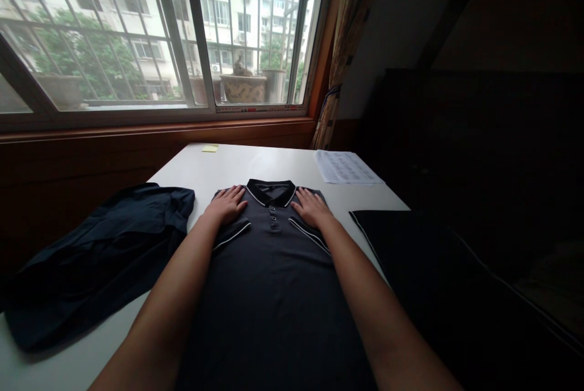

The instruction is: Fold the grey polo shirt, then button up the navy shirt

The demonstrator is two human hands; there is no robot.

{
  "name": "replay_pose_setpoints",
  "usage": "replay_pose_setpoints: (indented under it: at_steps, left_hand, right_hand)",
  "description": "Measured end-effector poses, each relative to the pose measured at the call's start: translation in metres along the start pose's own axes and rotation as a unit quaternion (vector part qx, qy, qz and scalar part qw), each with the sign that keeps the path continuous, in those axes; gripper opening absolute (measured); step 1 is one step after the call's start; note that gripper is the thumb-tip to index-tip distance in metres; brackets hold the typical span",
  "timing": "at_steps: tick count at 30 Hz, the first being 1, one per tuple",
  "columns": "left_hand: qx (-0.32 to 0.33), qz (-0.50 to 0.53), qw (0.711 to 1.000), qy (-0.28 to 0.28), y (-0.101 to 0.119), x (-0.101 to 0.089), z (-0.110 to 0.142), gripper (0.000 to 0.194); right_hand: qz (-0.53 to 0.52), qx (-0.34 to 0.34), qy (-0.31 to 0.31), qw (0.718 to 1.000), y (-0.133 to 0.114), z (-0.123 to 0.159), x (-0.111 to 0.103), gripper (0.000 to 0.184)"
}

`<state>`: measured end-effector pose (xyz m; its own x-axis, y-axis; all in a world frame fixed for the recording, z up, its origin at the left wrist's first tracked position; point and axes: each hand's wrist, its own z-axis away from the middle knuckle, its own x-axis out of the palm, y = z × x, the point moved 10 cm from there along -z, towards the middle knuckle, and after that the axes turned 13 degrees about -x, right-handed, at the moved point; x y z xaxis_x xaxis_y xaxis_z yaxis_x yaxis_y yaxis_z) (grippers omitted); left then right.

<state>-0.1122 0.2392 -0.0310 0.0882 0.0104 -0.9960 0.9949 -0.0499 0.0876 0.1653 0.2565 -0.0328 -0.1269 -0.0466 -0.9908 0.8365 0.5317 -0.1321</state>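
A dark grey polo shirt [274, 281] lies front side up on the white table [269, 163], its collar [271, 192] toward the window. Both sleeves are folded inward over the chest, their white-striped cuffs showing. My left hand [228, 204] rests flat on the shirt's left shoulder area beside the collar, fingers stretched out. On the opposite shoulder my right hand [312, 207] lies palm down, fingers extended and slightly spread. Neither hand grips the cloth. The shirt's lower end runs out of view between my forearms.
A crumpled dark navy garment [104, 251] lies at the left table edge. Dark cloth with white piping [410, 257] covers the right side. Printed sheets [347, 167] and a yellow sticky note [210, 148] lie at the far end, below a window [250, 32] and curtain [335, 75].
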Motion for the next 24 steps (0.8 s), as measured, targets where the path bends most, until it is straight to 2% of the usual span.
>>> replay_pose_setpoints:
  at_steps: [24]
  left_hand:
    - [-0.008, -0.014, 1.0, -0.003, 0.0003, -0.0003, 0.0008, 0.068]
  right_hand:
    - [0.007, 0.0, -0.003, 1.0, 0.0012, -0.0005, 0.0011, 0.074]
